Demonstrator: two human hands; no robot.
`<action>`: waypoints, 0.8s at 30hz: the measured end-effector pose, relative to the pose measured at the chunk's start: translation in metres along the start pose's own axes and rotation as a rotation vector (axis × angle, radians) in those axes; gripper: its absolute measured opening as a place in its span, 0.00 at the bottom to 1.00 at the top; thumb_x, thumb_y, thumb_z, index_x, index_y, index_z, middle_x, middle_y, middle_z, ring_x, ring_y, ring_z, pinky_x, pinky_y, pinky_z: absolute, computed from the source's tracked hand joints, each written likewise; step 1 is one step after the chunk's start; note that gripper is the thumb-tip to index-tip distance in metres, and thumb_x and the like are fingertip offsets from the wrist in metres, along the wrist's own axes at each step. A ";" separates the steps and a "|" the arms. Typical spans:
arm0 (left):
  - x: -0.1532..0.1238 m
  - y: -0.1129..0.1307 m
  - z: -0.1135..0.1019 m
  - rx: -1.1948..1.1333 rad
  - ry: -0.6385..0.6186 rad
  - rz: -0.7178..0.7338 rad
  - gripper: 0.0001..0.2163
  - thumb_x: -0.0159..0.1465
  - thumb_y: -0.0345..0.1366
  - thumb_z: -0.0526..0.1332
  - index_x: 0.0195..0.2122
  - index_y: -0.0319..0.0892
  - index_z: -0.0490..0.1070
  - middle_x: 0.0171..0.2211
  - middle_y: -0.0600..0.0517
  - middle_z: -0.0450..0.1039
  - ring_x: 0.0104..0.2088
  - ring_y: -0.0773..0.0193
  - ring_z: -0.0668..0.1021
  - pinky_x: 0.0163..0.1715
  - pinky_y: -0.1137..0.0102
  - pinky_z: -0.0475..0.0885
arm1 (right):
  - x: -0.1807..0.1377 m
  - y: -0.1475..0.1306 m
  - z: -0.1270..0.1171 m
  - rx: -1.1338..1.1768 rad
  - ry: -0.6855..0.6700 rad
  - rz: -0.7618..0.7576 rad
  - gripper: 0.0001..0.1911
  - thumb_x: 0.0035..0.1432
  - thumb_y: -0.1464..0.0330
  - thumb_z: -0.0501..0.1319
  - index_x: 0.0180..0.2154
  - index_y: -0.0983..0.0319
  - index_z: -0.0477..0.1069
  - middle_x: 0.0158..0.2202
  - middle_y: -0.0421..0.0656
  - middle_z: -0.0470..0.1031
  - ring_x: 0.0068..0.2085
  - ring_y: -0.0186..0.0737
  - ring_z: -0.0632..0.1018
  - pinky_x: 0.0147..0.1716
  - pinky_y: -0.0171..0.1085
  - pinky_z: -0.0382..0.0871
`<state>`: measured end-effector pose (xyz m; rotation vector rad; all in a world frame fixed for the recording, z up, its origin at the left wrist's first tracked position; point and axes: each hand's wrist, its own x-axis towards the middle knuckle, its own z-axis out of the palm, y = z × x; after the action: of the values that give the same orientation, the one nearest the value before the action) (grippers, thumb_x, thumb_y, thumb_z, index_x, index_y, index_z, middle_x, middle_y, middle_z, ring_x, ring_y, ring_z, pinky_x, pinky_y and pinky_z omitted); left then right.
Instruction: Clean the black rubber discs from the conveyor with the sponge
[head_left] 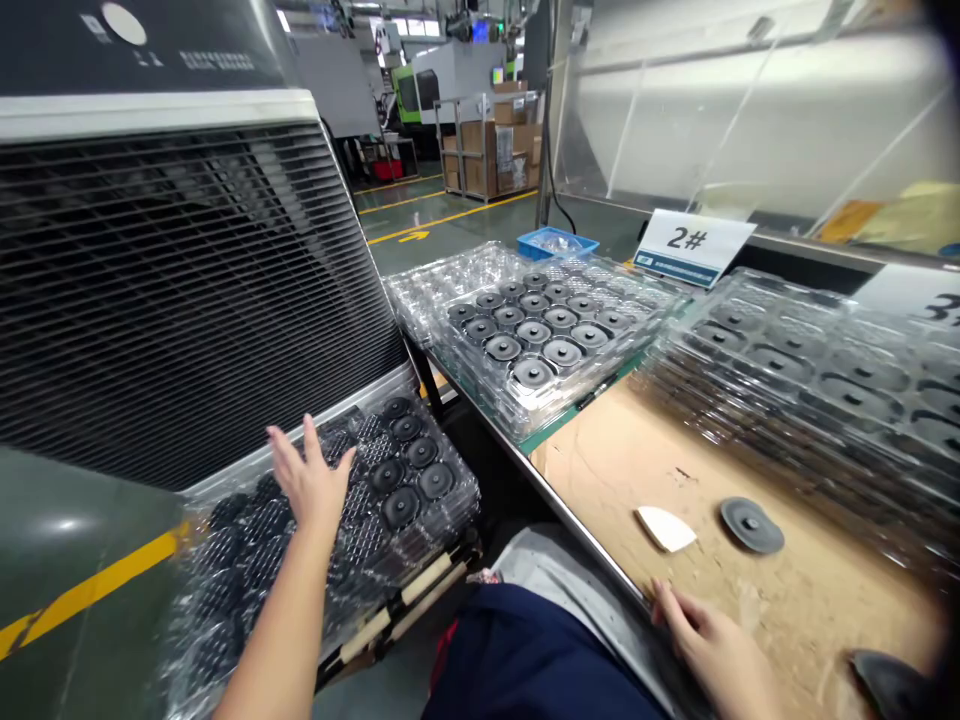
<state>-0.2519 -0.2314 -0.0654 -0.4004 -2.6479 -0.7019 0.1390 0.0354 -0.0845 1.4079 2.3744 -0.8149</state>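
Observation:
My left hand [311, 485] is over a clear plastic tray [461, 505] low on the left, its fingers spread and nothing held. Black round discs [422, 452] with raised centres sit in several pockets of that tray; other pockets show only textured clear plastic. At the front edge of the worktable, my right hand [716, 640] is closed, thumb against fingers; whatever is between them is hidden or too small to name. Just beyond it on the brown board [600, 465] lie a white, curved-edged wedge [666, 529] and a loose grey disc [751, 525]. Another dark disc [889, 683] is at the lower right, partly cut off.
A clear tray of grey discs [533, 331] stands on the table ahead. Stacked clear trays [810, 370] rise at the right, behind a "2#" sign [694, 245]. A blue bin [556, 243] is at the back. A large grilled machine [172, 270] borders the left.

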 end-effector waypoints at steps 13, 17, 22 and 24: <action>-0.103 0.204 0.079 -0.866 -0.783 0.955 0.09 0.56 0.38 0.60 0.38 0.48 0.76 0.24 0.53 0.79 0.23 0.68 0.78 0.27 0.74 0.71 | -0.001 -0.030 -0.048 -0.093 -0.057 -0.177 0.14 0.56 0.64 0.54 0.26 0.58 0.76 0.22 0.39 0.76 0.24 0.34 0.75 0.21 0.29 0.59; -0.106 0.278 0.096 -1.024 -0.930 0.906 0.10 0.58 0.37 0.58 0.39 0.46 0.75 0.26 0.54 0.79 0.23 0.68 0.78 0.27 0.75 0.73 | -0.008 -0.021 -0.118 -0.160 0.018 -0.330 0.10 0.48 0.64 0.63 0.36 0.53 0.76 0.30 0.37 0.77 0.32 0.35 0.76 0.29 0.29 0.64; -0.121 0.305 0.124 -1.055 -0.978 0.574 0.16 0.63 0.41 0.51 0.40 0.35 0.70 0.26 0.47 0.78 0.18 0.67 0.76 0.19 0.76 0.73 | -0.019 0.043 -0.243 -0.357 0.449 -0.039 0.13 0.54 0.68 0.60 0.43 0.62 0.72 0.42 0.47 0.73 0.46 0.43 0.71 0.47 0.42 0.61; -0.125 0.302 0.132 -1.047 -1.014 0.480 0.18 0.61 0.45 0.52 0.40 0.34 0.70 0.26 0.47 0.78 0.19 0.66 0.77 0.21 0.75 0.74 | -0.030 0.085 -0.287 -0.434 0.611 0.175 0.13 0.56 0.68 0.60 0.43 0.66 0.70 0.45 0.50 0.70 0.50 0.48 0.68 0.50 0.50 0.58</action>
<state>-0.0684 0.0683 -0.0991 -2.0190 -2.4336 -2.0603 0.2440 0.2136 0.1336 1.8017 2.5533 0.2160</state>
